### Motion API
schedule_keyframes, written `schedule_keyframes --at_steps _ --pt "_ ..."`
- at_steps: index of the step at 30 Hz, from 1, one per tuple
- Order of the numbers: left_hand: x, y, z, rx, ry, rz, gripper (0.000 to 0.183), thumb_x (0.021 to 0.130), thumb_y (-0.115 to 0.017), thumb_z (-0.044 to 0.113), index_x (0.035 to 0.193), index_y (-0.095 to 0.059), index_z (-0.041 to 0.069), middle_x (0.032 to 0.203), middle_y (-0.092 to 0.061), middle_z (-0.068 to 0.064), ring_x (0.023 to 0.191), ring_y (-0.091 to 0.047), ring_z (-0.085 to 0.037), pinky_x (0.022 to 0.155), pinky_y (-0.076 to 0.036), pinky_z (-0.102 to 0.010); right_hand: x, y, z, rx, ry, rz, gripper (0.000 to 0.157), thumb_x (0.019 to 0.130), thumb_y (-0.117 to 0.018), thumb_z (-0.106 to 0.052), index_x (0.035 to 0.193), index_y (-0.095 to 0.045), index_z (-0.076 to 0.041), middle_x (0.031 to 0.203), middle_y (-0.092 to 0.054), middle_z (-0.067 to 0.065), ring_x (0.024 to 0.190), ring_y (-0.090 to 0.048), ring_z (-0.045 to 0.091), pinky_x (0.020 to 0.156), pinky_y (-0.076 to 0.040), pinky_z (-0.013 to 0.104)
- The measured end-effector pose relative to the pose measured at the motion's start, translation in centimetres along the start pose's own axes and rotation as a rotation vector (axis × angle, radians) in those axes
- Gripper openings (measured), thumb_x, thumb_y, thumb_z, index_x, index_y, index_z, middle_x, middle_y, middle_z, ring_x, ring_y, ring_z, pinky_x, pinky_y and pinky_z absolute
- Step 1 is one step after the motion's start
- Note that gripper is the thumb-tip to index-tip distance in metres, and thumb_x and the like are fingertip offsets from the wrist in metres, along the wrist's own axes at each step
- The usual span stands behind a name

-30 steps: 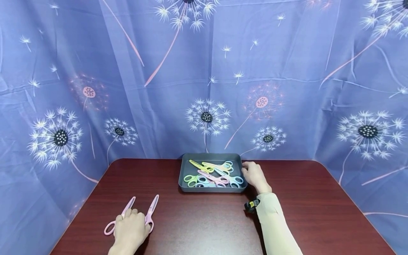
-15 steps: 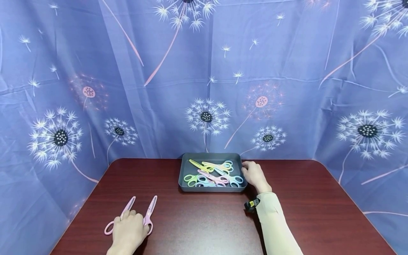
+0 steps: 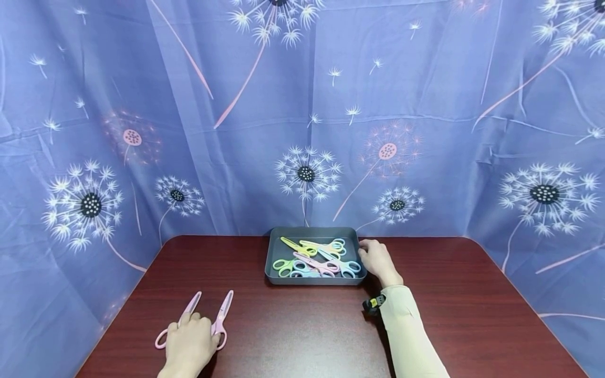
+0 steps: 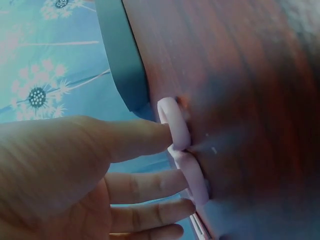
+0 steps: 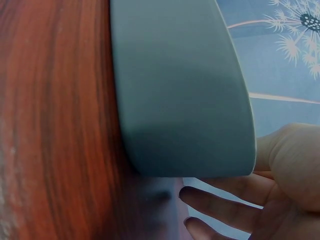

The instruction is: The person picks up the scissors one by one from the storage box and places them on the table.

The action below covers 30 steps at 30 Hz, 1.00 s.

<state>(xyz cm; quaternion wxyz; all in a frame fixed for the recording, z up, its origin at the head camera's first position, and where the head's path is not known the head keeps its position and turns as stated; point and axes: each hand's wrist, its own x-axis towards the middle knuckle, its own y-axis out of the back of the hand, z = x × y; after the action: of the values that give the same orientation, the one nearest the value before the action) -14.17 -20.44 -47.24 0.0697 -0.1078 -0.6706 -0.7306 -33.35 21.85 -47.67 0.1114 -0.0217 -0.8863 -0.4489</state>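
Since the earlier frame, the inner pink scissors [image 3: 222, 311] have been shifted slightly leftward with the left hand [image 3: 189, 336], while the tray [image 3: 315, 281] has been left in place. The handle loops of these scissors, flat on the table [image 3: 293, 325], are held at the left hand's fingertips between thumb and fingers; the loops were presumably chosen because they are broad and easily caught, with the blades pointed away from the person. The outer pink scissors [image 3: 191, 304] are laid just beside, partly covered by the hand, with blades turned a similar way. The right hand [image 3: 378, 260] is set against the tray's right side, perhaps as a steadying touch; whether the rim is gripped cannot be told. Several scissors [image 3: 315, 262] are piled loosely inside, contained by the raised walls.
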Motion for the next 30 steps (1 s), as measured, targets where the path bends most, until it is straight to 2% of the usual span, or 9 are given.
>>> schedule_keyframes --at_steps 15,17,25,30 --pt "0.1 1.1 0.5 0.007 -0.034 0.084 0.031 0.071 -0.08 0.032 0.078 -0.065 0.007 0.077 -0.059 -0.012 0.084 -0.057 -0.038 0.064 -0.039 -0.051 -0.2 0.3 0.0 -0.002 -0.018 -0.034 0.032 0.095 -0.056 -0.005 0.124 -0.061 0.007 0.116 -0.065 0.024 0.101 -0.063 0.037 0.084 -0.049 0.051" --pt "0.3 1.2 0.7 0.003 -0.037 0.084 0.031 0.072 -0.08 0.033 0.08 -0.065 0.007 0.078 -0.06 -0.013 0.086 -0.058 -0.038 0.064 -0.039 -0.051 -0.2 0.3 0.0 0.002 -0.024 -0.039 0.032 0.096 -0.056 -0.005 0.125 -0.06 0.007 0.117 -0.064 0.025 0.101 -0.063 0.037 0.083 -0.049 0.051" --pt "1.6 1.7 1.7 -0.001 -0.053 0.015 0.033 0.079 -0.076 0.036 0.091 -0.068 0.005 0.083 -0.062 -0.012 0.089 -0.061 -0.037 0.068 -0.044 -0.055 -0.1 0.2 -0.1 -0.005 -0.008 -0.025 0.031 0.095 -0.057 -0.005 0.123 -0.062 0.007 0.115 -0.065 0.024 0.101 -0.063 0.037 0.084 -0.049 0.05" --pt "2.6 1.7 2.6 0.011 -0.085 0.018 0.041 0.08 -0.075 0.036 0.105 -0.071 0.004 0.09 -0.065 -0.014 0.093 -0.06 -0.037 0.08 -0.045 -0.058 -0.1 0.1 -0.1 0.003 -0.012 -0.03 0.031 0.095 -0.057 -0.005 0.123 -0.062 0.007 0.117 -0.065 0.024 0.102 -0.063 0.037 0.085 -0.049 0.05"
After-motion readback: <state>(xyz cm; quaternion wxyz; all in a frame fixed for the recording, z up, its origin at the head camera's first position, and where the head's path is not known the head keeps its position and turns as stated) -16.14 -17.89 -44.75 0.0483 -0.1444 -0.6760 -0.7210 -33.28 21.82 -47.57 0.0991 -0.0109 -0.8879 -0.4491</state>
